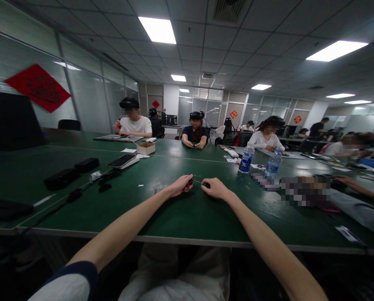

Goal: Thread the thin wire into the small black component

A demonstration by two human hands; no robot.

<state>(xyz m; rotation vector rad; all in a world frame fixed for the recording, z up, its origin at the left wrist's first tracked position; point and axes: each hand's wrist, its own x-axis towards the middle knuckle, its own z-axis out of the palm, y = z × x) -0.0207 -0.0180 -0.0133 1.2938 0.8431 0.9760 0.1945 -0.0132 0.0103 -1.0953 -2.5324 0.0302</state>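
Above the green table [171, 209], my left hand [181, 186] is closed in a pinch around a small dark object [190, 182], whose kind is too small to make out. A thin pale strand [197, 181] stretches from it across the short gap to my right hand [217, 189]. The fingers of that hand are curled and pressed together at the strand's end. Something dark shows under the right fingers, and I cannot tell whether it is an object or shadow. Both hands are near each other in front of me.
Left of my hands lie a phone [123, 161], black cases [61, 178], a cable [58, 207] and an open cardboard box [146, 148]. Two bottles, one blue-labelled [246, 160] and one clear [273, 164], stand to the right. Several people sit around, one an arm's reach to my right.
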